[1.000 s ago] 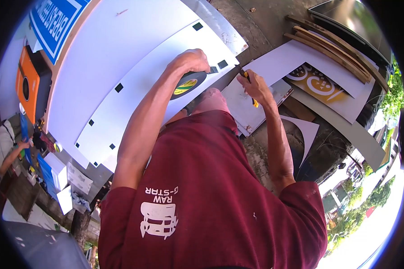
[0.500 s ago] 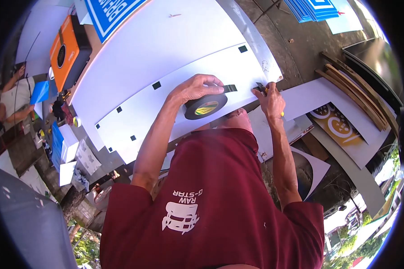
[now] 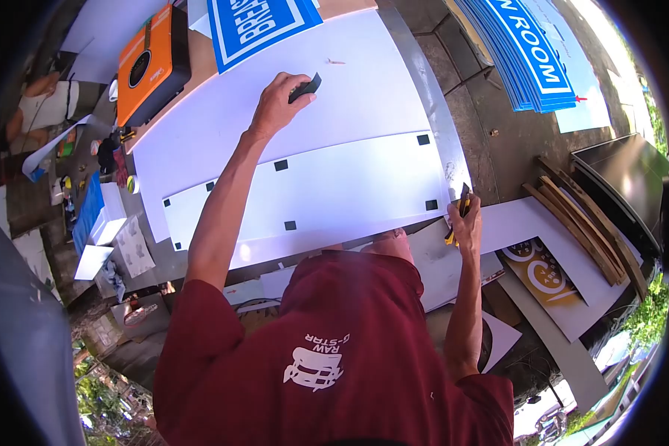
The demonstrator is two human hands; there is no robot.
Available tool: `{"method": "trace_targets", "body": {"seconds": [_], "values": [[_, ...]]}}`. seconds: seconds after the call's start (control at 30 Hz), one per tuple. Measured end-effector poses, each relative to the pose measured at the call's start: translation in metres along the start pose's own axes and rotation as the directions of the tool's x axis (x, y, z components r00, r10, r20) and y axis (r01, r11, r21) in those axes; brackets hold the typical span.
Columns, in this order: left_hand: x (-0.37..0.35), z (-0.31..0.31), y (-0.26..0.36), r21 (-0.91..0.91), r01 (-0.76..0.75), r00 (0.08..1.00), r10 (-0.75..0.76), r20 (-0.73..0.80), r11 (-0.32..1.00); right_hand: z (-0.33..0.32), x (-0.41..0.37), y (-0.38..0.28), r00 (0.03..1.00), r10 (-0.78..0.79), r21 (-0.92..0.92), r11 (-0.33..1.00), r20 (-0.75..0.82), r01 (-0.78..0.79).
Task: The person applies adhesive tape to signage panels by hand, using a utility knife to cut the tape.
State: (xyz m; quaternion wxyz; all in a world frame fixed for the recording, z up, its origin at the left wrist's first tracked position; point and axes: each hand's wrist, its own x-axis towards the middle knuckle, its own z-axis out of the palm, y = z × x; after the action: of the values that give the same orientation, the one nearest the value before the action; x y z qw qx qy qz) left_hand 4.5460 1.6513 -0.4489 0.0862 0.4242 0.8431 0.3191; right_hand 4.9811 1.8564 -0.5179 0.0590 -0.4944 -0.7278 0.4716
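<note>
While the left hand [image 3: 273, 105] closes around one black tape roll [image 3: 305, 87] near the far edge of the white board [image 3: 364, 89], the right hand [image 3: 466, 225] grips one yellow knife [image 3: 462, 202] at its near right corner. Seven tape squares [image 3: 281, 165] lie on the board; one orange case [image 3: 152, 63] stands shut.

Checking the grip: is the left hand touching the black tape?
Touching. Head view shows the left hand gripping the black tape between its fingers.

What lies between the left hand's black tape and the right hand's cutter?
Head view: between the black tape in the left hand and the cutter in the right hand, only bare white panels and two black squares.
</note>
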Motion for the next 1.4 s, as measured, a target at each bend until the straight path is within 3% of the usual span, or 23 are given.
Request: {"method": "trace_targets", "body": {"seconds": [0.03,0.07,0.17,0.2,0.3,0.33,0.4,0.43,0.53,0.57,0.67,0.73,0.77,0.83,0.9,0.97,1.07,1.17,1.3,1.4], "values": [[0.005,-0.001,-0.01,0.029,0.025,0.999,-0.024,-0.031,0.999,0.001,0.005,-0.006,0.996,-0.084,-0.012,0.996,-0.006,0.084],[0.005,-0.003,-0.019,0.058,0.057,0.997,-0.053,-0.061,0.997,-0.002,0.008,-0.01,0.997,-0.047,-0.019,0.999,0.058,0.048],[-0.004,0.012,-0.072,0.19,0.095,0.989,-0.072,-0.128,0.977,0.009,0.04,0.009,0.952,-0.298,-0.105,0.947,0.074,0.305],[-0.012,0.019,-0.091,0.191,0.123,0.985,-0.096,-0.142,0.974,0.013,0.046,-0.003,0.905,-0.425,-0.227,0.879,0.025,0.419],[-0.046,0.022,-0.094,0.212,0.162,0.975,-0.122,-0.187,0.964,0.024,0.068,-0.045,0.858,-0.51,-0.192,0.838,0.056,0.511],[-0.058,0.022,-0.091,0.288,0.16,0.961,-0.082,-0.266,0.944,0.031,0.081,-0.056,0.886,-0.453,-0.149,0.873,0.099,0.463],[-0.09,0.026,-0.078,0.397,0.245,0.908,-0.066,-0.413,0.885,0.049,0.107,-0.08,0.785,-0.595,-0.249,0.744,0.174,0.62],[-0.108,0.028,-0.074,0.294,0.335,0.869,-0.174,-0.463,0.895,0.057,0.122,-0.091,0.708,-0.66,-0.287,0.648,0.251,0.705],[-0.18,0.035,-0.067,-0.08,0.565,0.658,-0.506,-0.557,0.822,0.095,0.167,-0.122,0.641,-0.678,-0.422,0.495,0.359,0.76],[-0.204,0.037,-0.061,-0.264,0.601,0.53,-0.623,-0.575,0.755,0.104,0.18,-0.134,0.628,-0.672,-0.454,0.453,0.391,0.767],[-0.287,0.043,-0.071,-0.524,0.698,0.154,-0.817,-0.556,0.488,0.119,0.185,-0.156,0.423,-0.881,-0.478,0.285,0.211,0.831],[-0.333,0.049,-0.079,-0.691,0.647,-0.098,-0.864,-0.495,0.322,0.119,0.168,-0.162,0.471,-0.846,-0.371,0.366,0.25,0.854],[-0.361,0.057,-0.091,-0.714,0.647,-0.166,-0.864,-0.475,0.267,0.121,0.157,-0.159,0.478,-0.822,-0.265,0.408,0.309,0.874],[-0.394,0.065,-0.103,-0.798,0.547,-0.217,-0.878,-0.426,0.253,0.128,0.125,-0.149,0.41,-0.795,-0.182,0.367,0.448,0.912],[-0.379,0.046,-0.076,-0.752,0.64,-0.292,-0.856,-0.427,0.157,0.143,0.101,-0.135,0.4,-0.75,-0.159,0.376,0.527,0.913],[-0.394,0.056,-0.101,-0.851,0.499,-0.321,-0.877,-0.358,0.165,0.156,0.085,-0.129,0.359,-0.751,-0.281,0.237,0.554,0.93],[-0.371,0.036,-0.079,-0.949,0.257,-0.287,-0.923,-0.255,0.183,0.166,0.073,-0.134,0.389,-0.727,-0.339,0.225,0.566,0.913],[-0.368,0.03,-0.078,-0.987,0.094,-0.35,-0.923,-0.157,0.132,0.173,0.068,-0.141,0.398,-0.714,-0.359,0.216,0.576,0.908],[-0.395,0.04,-0.107,-0.994,0.078,-0.258,-0.961,-0.094,0.076,0.183,0.071,-0.139,0.39,-0.74,-0.302,0.261,0.548,0.917],[-0.396,0.031,-0.101,-0.994,0.072,-0.297,-0.95,-0.097,0.079,0.19,0.063,-0.13,0.399,-0.715,-0.212,0.341,0.574,0.916]]}}
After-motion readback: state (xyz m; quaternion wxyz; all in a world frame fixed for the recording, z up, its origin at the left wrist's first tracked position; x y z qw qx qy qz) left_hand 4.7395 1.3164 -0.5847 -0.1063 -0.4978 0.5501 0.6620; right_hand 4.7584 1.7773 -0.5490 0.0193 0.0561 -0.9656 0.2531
